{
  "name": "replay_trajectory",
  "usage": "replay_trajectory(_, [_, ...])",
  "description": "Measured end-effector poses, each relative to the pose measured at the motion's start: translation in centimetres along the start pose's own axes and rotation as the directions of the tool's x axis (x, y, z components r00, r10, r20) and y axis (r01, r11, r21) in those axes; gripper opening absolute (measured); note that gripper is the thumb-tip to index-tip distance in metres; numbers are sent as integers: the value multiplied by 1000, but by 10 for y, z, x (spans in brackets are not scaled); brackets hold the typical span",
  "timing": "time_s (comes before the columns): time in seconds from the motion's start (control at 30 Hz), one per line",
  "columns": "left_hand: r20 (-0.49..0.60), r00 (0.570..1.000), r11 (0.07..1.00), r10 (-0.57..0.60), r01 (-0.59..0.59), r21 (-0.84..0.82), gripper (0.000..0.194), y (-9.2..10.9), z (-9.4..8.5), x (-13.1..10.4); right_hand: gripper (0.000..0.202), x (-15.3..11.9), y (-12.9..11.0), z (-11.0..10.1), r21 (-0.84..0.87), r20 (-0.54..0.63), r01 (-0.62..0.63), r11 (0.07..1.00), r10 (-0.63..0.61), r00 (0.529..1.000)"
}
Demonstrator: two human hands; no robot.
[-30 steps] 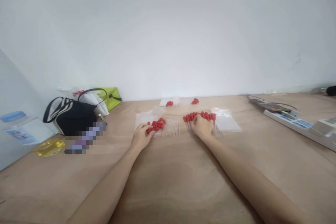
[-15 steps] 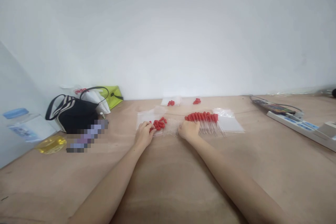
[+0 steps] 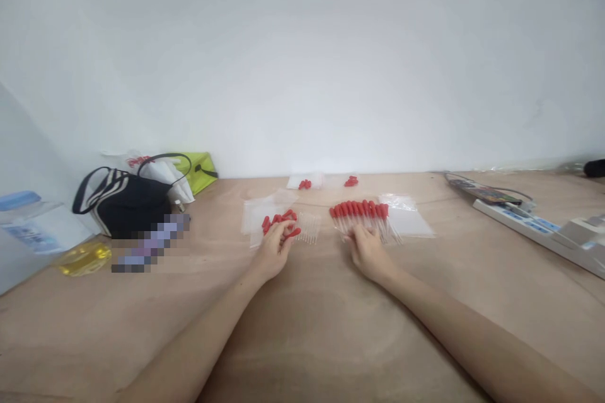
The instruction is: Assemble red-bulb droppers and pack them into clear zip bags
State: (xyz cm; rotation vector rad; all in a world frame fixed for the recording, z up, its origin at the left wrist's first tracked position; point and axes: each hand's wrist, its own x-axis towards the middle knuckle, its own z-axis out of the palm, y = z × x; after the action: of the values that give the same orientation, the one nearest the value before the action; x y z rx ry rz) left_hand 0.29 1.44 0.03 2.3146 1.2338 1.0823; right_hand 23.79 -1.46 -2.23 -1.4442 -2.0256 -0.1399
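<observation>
My left hand (image 3: 275, 250) is closed, with one red rubber bulb (image 3: 293, 233) pinched at its fingertips. Just beyond it lies a loose pile of red bulbs (image 3: 271, 220) on clear plastic bags (image 3: 258, 209). To its right, bare thin glass tubes (image 3: 309, 228) lie side by side. My right hand (image 3: 368, 253) is closed at the near end of a row of glass droppers with red bulbs (image 3: 360, 209). Its fingertips pinch the lower end of the leftmost dropper (image 3: 338, 225), partly hidden by the fingers.
Two small groups of red bulbs (image 3: 305, 184) (image 3: 350, 181) lie at the back by the wall. A clear bag (image 3: 409, 217) is right of the droppers. A power strip (image 3: 529, 230) stands at right; a black bag (image 3: 137, 204) and a bottle of yellow liquid (image 3: 85, 258) at left.
My left hand has come away from the pile, moving right with a red bulb. My right hand has moved right and nearer, from the bare tubes to the dropper row.
</observation>
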Motion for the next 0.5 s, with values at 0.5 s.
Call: replay_trajectory(0.5, [335,922,925,196,-288,250,15,33,5,-7,16,-22,8,-13,149,5,80,986,-82,997])
